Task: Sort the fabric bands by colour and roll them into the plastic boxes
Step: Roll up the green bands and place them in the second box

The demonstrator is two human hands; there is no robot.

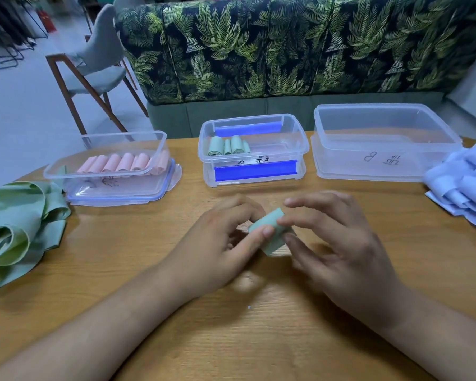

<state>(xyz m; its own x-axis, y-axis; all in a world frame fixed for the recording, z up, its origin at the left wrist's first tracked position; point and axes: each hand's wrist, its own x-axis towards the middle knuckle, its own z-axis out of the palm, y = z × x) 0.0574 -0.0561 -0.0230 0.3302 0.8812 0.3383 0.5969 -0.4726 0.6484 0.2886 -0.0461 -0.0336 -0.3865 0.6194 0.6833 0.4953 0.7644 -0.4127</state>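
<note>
A rolled green fabric band (270, 229) is held over the middle of the wooden table (176, 270). My left hand (217, 243) pinches its left end and my right hand (338, 243) pinches its right side. Loose green bands (19, 229) lie piled at the left edge. Pale blue bands (462, 182) are heaped at the right edge. The left plastic box (66, 171) holds several pink rolls (124, 162). In the middle box (294, 144) lie several green rolls (228, 145). The right box (385, 144) holds nothing.
Each box stands on its lid along the table's far side; the middle one has blue clips (254, 170). Behind the table runs a leaf-patterned sofa (286, 50). A grey chair with wooden legs (94, 75) stands at the far left.
</note>
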